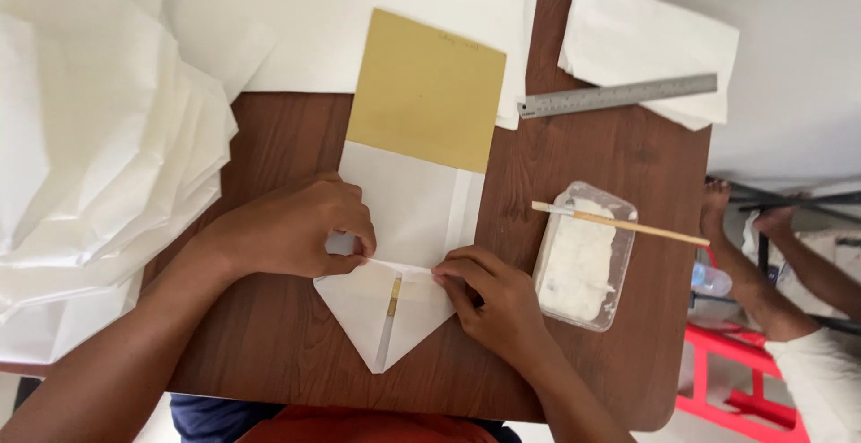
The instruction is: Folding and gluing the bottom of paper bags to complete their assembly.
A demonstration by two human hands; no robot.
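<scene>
A white paper piece (408, 219) lies on the brown wooden table (287, 129), folded around a mustard-yellow card (426, 93) that sticks out at its far end. Its near end is folded into a downward point (381, 317) with a thin yellow strip showing in the middle. My left hand (291, 228) presses the fold line on the left side, fingers curled and pinching the paper's edge. My right hand (493, 295) presses the fold's right end with its fingertips.
A clear plastic tray of white paste (583, 255) with a wooden-handled brush (619, 222) across it sits right of my right hand. A steel ruler (619, 96) lies on folded white sheets (646, 39). White paper stacks (90, 138) fill the left. Another person's legs (771, 264) are beyond the table's right edge.
</scene>
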